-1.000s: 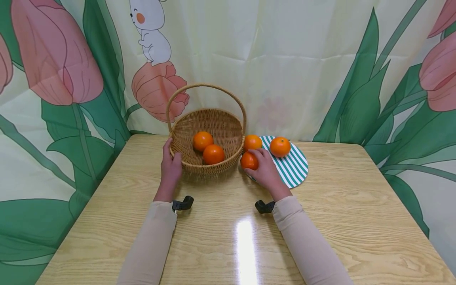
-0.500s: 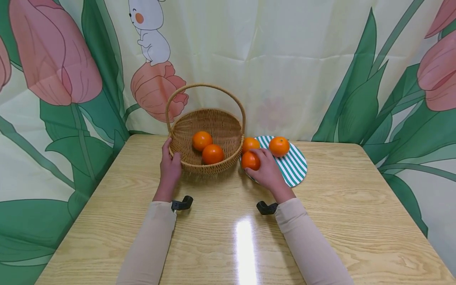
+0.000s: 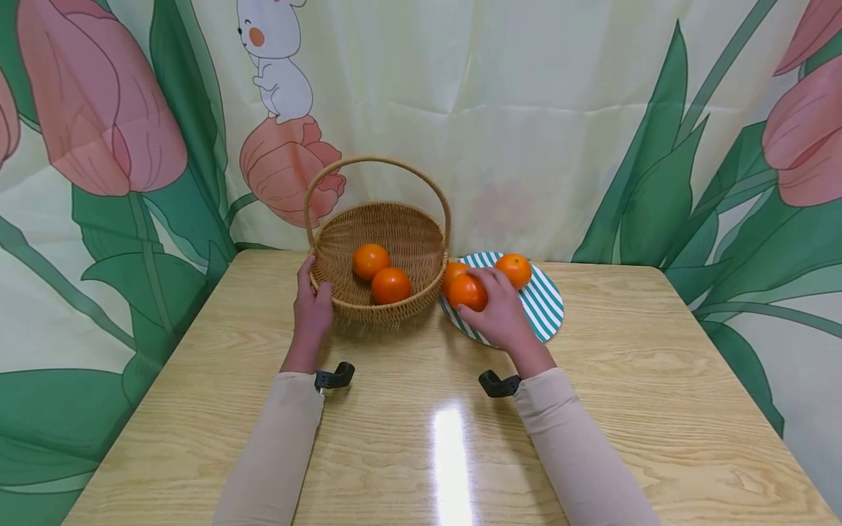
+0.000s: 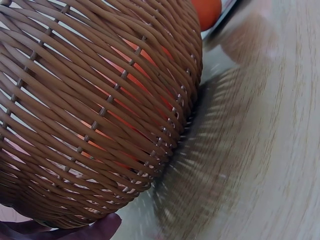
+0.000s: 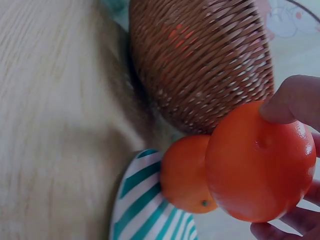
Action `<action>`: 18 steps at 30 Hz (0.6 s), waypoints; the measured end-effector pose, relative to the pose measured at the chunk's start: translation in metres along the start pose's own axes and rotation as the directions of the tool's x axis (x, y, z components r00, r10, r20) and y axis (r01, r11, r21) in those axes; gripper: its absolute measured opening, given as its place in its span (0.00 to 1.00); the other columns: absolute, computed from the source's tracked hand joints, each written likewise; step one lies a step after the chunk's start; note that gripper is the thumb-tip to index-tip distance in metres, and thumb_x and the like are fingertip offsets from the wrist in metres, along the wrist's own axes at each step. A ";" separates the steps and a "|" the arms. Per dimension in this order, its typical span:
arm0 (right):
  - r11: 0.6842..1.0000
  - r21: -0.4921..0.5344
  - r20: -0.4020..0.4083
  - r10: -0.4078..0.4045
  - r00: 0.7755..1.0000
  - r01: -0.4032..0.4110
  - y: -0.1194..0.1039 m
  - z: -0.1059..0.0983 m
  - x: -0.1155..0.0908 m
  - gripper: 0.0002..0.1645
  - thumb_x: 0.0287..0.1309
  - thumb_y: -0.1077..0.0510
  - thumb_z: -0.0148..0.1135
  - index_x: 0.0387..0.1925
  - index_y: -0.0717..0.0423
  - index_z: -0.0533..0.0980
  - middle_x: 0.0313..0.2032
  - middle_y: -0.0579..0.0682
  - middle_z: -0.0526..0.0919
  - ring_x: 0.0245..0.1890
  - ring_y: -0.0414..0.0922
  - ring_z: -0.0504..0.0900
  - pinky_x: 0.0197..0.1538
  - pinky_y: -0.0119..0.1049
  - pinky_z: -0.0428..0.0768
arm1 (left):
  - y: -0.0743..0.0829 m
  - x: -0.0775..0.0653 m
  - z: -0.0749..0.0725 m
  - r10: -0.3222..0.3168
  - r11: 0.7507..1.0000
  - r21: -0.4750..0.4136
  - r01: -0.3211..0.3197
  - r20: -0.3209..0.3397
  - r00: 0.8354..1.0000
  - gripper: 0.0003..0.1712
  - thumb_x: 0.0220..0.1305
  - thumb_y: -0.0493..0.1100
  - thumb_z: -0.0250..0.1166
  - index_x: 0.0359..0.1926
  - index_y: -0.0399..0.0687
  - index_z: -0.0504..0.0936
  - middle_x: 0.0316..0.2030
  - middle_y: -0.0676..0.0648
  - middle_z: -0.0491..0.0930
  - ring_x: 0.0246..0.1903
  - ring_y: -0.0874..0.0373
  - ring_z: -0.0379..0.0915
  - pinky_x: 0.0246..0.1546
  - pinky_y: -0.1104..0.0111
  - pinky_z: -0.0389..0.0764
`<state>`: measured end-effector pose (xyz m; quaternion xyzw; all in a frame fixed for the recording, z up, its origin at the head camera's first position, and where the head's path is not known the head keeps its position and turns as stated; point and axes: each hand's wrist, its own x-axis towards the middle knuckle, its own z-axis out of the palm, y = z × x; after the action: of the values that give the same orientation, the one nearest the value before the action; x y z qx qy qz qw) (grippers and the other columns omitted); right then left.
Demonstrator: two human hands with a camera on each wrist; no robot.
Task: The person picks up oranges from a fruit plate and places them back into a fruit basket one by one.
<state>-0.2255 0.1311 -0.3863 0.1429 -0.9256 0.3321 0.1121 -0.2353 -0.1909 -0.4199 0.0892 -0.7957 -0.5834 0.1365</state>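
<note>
My left hand [image 3: 312, 310] holds the left side of a wicker basket [image 3: 388, 313], thumb at the front and fingers round the outer wall. Two oranges, one behind [image 3: 371, 261] and one in front [image 3: 391, 286], lie in the basket. A third orange [image 5: 260, 162] is in my right hand [image 3: 496, 310], thumb on one side and fingers on the other; it appears raised over a green-and-white striped plate [image 3: 543, 305]. On that plate are another orange [image 5: 186, 175], partly hidden behind the held one, and one farther right [image 3: 514, 271]. Through the weave, the left wrist view shows orange colour.
A wooden table [image 3: 395, 438] carries everything. Its back edge meets a curtain [image 3: 526, 131] printed with tulips and a rabbit. The basket's tall arched handle [image 3: 378, 158] rises over its opening. The plate stands close to the basket's right side.
My right hand has moved slightly right with the orange, away from the basket, and the orange looks lifted. My left hand keeps its hold on the basket. The head view has shifted a little.
</note>
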 end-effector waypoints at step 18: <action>0.993 0.012 -0.183 -0.113 0.976 0.117 -0.024 -0.025 0.004 0.35 0.48 0.50 0.67 0.61 0.49 0.72 0.59 0.55 0.71 0.54 0.55 0.74 0.49 0.54 0.79 | 0.000 -0.001 0.001 0.037 0.999 -0.023 -0.038 -0.014 0.999 0.35 0.69 0.43 0.44 0.74 0.66 0.50 0.74 0.45 0.54 0.70 0.50 0.56 0.69 0.53 0.60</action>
<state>-0.2181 0.1289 -0.3521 0.1665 -0.8978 0.3471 0.2139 -0.2351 -0.1897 -0.4202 0.0768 -0.7894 -0.5893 0.1540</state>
